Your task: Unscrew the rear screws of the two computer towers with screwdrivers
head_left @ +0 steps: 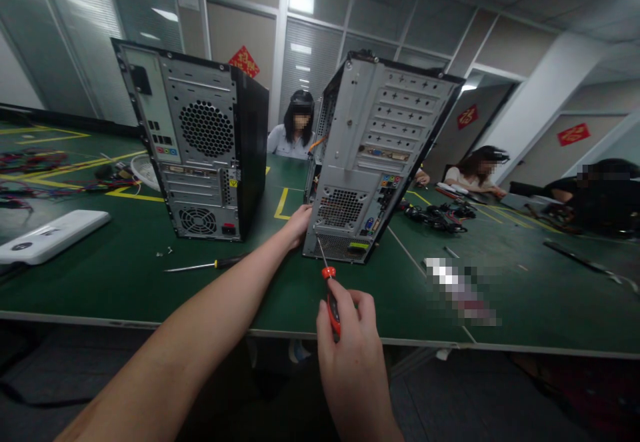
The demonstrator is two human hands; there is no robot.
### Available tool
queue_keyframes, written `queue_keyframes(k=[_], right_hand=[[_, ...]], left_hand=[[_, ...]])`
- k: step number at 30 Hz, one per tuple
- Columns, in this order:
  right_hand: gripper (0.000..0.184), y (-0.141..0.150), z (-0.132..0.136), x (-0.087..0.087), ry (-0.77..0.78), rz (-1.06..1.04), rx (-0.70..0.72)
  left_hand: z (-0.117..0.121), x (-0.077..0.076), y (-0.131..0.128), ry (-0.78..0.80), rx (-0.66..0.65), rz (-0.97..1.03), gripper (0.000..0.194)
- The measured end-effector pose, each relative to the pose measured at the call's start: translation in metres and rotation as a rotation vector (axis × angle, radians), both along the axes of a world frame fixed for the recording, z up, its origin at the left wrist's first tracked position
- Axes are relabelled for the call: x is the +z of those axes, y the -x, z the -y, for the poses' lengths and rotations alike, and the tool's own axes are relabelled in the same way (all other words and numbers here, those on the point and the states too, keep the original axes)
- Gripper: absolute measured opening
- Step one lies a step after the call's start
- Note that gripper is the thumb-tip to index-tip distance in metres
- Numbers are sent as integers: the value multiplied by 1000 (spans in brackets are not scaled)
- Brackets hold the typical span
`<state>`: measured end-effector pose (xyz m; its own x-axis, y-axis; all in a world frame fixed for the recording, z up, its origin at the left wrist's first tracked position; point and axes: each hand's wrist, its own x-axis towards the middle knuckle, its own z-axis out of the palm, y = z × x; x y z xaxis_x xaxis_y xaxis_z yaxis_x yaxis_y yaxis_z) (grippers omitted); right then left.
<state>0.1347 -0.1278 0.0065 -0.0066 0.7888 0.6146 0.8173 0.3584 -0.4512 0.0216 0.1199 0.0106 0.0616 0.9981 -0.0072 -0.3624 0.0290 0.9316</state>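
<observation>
"Where's the red-and-black screwdriver point(329, 273)?"

"In the right hand point(353, 349), fingers wrapped around its handle. Its tip is at the 7 o'clock corner of the grey computer case point(345, 169); whether it sits in a screw is too small to tell."

"And the left hand point(299, 225)?"

"At that case's 8 o'clock edge. Its fingers are partly hidden, so I can't tell how tightly they're closed."

"What's around the case, same clock?"

"At 9 o'clock, a black-sided computer case point(200, 179) stands upright. At 8, a yellow-collared screwdriver point(217, 264) lies on the green counter point(280, 305), small metal pieces point(169, 250) near it. At 4, dark cables point(440, 217)."

"Anyone else?"

"3 people: 1 in a pale shirt point(286, 143) at 10 o'clock, 2 others point(463, 175) towards 3."
</observation>
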Motion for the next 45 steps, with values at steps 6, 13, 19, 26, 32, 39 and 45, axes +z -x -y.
queue_keyframes(k=[6, 13, 19, 26, 32, 39, 45], right_hand=[[33, -1, 0, -3, 1, 35, 0], [34, 0, 0, -2, 1, 54, -9], [36, 0, 0, -1, -7, 64, -41], [42, -1, -2, -3, 4, 43, -13], [33, -1, 0, 0, -5, -2, 7], [27, 4, 4, 1, 22, -81, 47], [29, 2, 1, -1, -7, -9, 24]], left_hand=[[-4, -4, 0, -3, 11, -27, 46], [-11, -12, -2, -57, 42, -56, 42], [-8, -9, 0, -35, 24, -79, 47], [-5, -7, 0, -32, 23, -77, 45], [-5, -6, 1, -21, 18, -101, 44], [-7, -9, -1, -31, 29, -65, 42], [-3, -6, 1, -19, 12, -78, 45]])
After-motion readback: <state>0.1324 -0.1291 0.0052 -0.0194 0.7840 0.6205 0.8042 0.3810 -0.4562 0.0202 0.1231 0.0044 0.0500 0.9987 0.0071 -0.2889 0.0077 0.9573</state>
